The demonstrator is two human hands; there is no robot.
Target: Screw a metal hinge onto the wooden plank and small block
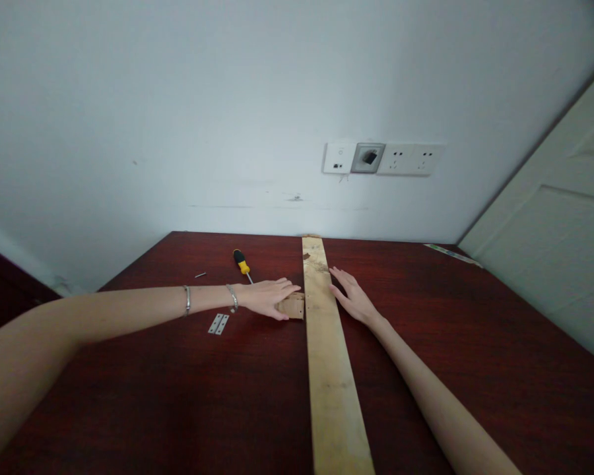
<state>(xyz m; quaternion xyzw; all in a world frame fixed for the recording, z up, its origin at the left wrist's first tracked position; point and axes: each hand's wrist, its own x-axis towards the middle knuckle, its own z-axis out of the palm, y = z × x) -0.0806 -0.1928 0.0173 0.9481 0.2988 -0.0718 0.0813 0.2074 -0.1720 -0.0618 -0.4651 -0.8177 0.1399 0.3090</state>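
Note:
A long pale wooden plank (329,356) runs across the dark red table from the wall towards me. Butted against its left edge is a short wooden block (293,307). My left hand (264,298) grips this block, thumb on the near side and fingers on the far side. On the plank's right edge rest the fingertips of my right hand (354,299), its fingers extended and apart. Beyond my left hand lies a yellow and black screwdriver (241,262), its tip partly hidden. A metal hinge (218,324) lies flat below my left wrist.
A small screw or nail (200,274) lies left of the screwdriver on the table (218,409). The white wall (228,99) with a row of sockets (383,159) rises behind. A thin printed strip (454,254) lies at the far right, near a pale panelled door (564,198).

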